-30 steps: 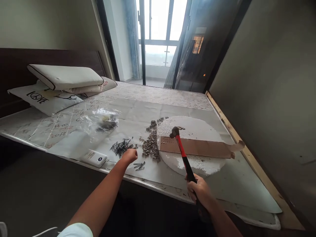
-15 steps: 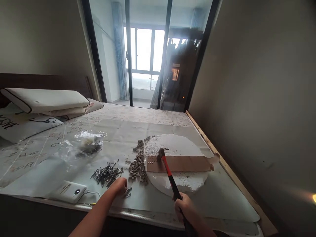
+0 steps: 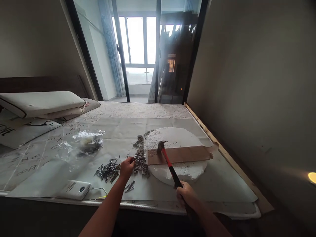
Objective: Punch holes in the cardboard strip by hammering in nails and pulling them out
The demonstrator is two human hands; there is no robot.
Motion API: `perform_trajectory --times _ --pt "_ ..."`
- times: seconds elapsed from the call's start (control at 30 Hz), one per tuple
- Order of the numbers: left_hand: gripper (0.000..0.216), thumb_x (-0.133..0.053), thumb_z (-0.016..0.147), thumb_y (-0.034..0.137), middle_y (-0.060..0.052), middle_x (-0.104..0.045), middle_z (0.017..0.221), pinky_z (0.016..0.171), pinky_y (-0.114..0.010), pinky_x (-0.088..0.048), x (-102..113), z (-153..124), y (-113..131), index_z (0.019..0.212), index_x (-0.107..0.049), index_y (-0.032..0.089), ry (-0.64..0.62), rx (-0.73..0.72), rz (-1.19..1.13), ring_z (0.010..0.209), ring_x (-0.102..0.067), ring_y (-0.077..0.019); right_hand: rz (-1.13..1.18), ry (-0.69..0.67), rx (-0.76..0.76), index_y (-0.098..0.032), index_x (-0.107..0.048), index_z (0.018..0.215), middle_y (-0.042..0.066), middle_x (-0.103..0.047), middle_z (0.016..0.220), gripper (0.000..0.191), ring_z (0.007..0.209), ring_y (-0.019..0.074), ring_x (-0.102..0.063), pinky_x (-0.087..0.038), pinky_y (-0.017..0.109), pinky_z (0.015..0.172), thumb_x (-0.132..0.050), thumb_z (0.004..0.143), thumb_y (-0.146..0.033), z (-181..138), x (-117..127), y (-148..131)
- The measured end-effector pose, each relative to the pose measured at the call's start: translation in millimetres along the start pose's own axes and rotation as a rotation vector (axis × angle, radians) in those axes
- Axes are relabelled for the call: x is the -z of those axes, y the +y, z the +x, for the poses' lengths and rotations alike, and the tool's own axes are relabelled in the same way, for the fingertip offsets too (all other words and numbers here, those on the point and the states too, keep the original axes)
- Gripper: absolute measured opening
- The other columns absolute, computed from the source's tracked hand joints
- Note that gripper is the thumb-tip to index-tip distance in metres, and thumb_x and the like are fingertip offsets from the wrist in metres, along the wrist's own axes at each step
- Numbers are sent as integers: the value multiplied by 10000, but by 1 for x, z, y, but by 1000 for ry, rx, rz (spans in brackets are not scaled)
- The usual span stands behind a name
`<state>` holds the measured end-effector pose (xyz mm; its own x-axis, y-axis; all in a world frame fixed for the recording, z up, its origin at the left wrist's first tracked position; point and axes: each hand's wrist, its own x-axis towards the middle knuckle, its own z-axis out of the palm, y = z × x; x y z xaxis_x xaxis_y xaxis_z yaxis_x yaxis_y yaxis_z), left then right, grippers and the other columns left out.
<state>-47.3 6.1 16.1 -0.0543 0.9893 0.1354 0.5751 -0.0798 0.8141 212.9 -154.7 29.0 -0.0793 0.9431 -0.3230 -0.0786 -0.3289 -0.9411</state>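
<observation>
My right hand (image 3: 187, 195) is wrapped round the black grip of a claw hammer (image 3: 168, 160). The hammer's head is over a flat brown board (image 3: 184, 156), near small pale dots and holes at its left end. Under the board is a round white slab (image 3: 172, 135). My left hand (image 3: 126, 166) is closed in a pinch beside the grey rubble (image 3: 140, 161) left of the board; what its fingers hold, if anything, is too small to make out. A pile of nails (image 3: 108, 170) lies just left of it, and a few loose nails (image 3: 129, 186) lie below.
A white power bank (image 3: 78, 190) with a cable is near the bed's front edge. A clear plastic bag (image 3: 86, 144) sits farther back on the grey sheet (image 3: 118, 128). Pillows (image 3: 41, 103) are at the left; a wooden rail (image 3: 222, 151) and wall border the right.
My left hand has moved up and right, from near the loose nails to the rubble's edge. The hammer stays over the board in my right hand. The camera view has shifted slightly.
</observation>
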Motion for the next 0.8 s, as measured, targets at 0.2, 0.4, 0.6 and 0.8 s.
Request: perform_trajectory --times 0.2,0.4,0.6,0.8 --pt "412 -619 639 451 -36 -669 640 573 -269 -491 -48 13 25 890 -679 130 -64 61 -401 575 -616 -155 13 -10 -24 -202 -396 745 -146 -310 281 184 224 64 -258 -218 182 275 -371 563 -203 1 5 -2" --pt "360 -592 675 492 -26 -612 601 581 -259 -476 -73 22 50 660 -647 137 -96 -56 -440 578 -586 -135 39 -33 -69 -201 -389 770 -149 -304 281 220 221 59 -245 -204 179 264 -375 550 -200 2 12 -7" --pt "330 -559 723 446 -24 -594 611 580 -236 -411 -83 27 55 587 -627 153 -74 -213 -203 605 -538 -133 10 -35 -91 -194 -409 784 -141 -305 282 206 240 61 -237 -192 182 278 -391 579 -200 2 18 -12" --pt "291 -549 740 408 -35 -639 666 622 -242 -400 -90 31 54 625 -657 163 -80 -242 -97 652 -564 -146 10 -62 -81 -198 -412 777 -134 -312 272 183 232 66 -246 -181 187 281 -393 598 -226 4 24 -6"
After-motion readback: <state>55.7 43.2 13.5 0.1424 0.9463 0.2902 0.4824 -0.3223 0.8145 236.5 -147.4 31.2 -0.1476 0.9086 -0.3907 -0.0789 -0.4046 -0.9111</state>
